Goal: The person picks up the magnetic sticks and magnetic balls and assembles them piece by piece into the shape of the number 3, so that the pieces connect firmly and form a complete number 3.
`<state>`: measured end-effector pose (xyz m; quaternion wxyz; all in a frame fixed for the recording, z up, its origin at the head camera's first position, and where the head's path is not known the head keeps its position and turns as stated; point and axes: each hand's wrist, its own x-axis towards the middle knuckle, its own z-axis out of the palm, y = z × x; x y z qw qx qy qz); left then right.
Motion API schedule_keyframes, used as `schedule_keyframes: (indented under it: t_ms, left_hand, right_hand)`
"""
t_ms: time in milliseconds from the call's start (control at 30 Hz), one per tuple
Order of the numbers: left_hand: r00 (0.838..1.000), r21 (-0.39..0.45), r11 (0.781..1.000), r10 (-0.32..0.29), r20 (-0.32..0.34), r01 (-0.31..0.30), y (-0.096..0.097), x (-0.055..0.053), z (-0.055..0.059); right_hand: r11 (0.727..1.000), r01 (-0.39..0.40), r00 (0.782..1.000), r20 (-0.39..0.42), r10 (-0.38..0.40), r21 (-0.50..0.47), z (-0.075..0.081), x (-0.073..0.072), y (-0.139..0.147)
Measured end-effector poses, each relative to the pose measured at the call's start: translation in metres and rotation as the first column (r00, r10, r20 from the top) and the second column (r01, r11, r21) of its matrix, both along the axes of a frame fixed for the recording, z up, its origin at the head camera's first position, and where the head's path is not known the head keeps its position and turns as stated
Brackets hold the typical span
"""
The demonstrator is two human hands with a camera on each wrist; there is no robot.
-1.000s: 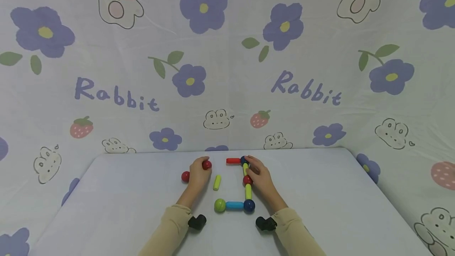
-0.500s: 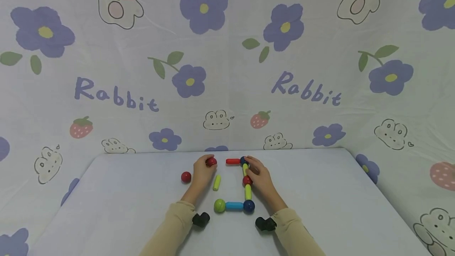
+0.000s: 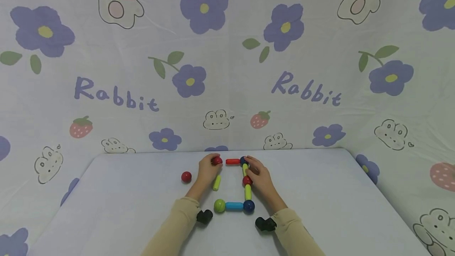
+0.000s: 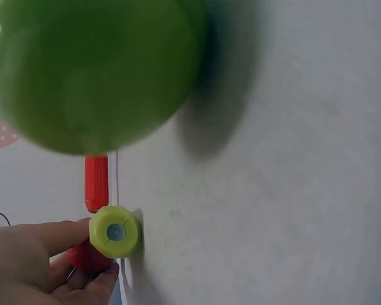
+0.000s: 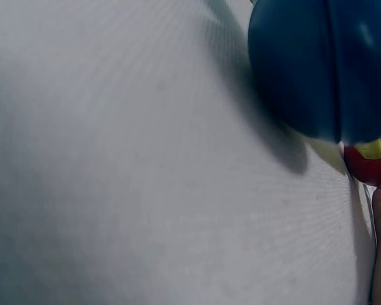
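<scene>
My left hand (image 3: 207,172) pinches a red ball (image 3: 217,160) between thumb and fingers, just left of a red rod (image 3: 232,161). A loose yellow-green rod (image 3: 217,183) lies by that wrist; its end, with a grey disc, faces the camera in the left wrist view. My right hand (image 3: 260,174) holds the chain of magnetic rods and balls from the right, fingers at the far dark blue ball (image 3: 243,160) and thumb at the middle red ball (image 3: 247,180). Two yellow-green rods (image 3: 248,192) link these balls to the near dark blue ball (image 3: 249,206).
A light blue rod (image 3: 234,206) runs from the near dark blue ball to a green ball (image 3: 219,205). Another red ball (image 3: 186,177) lies left of the left hand. The white table (image 3: 117,200) meets a rabbit-and-flower cloth (image 3: 227,70) behind it.
My left hand has carried its red ball to the right and slightly away, closer to the red rod's free end. My right hand and the chain have stayed in place.
</scene>
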<state>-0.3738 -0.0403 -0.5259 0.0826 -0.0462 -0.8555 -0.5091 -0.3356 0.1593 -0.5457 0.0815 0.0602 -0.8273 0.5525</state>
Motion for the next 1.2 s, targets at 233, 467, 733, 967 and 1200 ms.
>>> schedule_keyframes:
  t_ms: [233,467,733,967,1200]
  left_hand:
    - [1.000,-0.032,0.999,-0.025,-0.015,0.024,0.0045,-0.0032,-0.0007]
    - [0.998,-0.064,0.997,-0.050,-0.035,0.048,0.0071,-0.0022,0.0000]
    - [0.998,-0.067,0.996,-0.054,-0.030,0.052,0.0070,-0.0045,-0.0025]
    - [0.998,-0.060,0.996,-0.063,-0.014,0.062,0.0074,-0.0069,-0.0055]
    - [0.998,-0.067,0.996,-0.059,0.008,0.059,0.0068,-0.0067,-0.0062]
  right_hand:
    - [1.000,0.000,1.000,-0.006,0.000,0.002,0.0001,0.0001,-0.0002]
    - [1.000,-0.005,1.000,-0.015,0.005,-0.006,-0.0001,0.0001,0.0000]
    - [1.000,-0.005,1.000,-0.011,0.005,-0.023,0.0005,0.0001,0.0000]
    - [1.000,0.008,1.000,-0.006,-0.008,-0.018,-0.0016,-0.0012,0.0006]
    - [0.999,0.019,1.000,0.006,-0.019,-0.032,-0.0016,-0.0019,-0.0004]
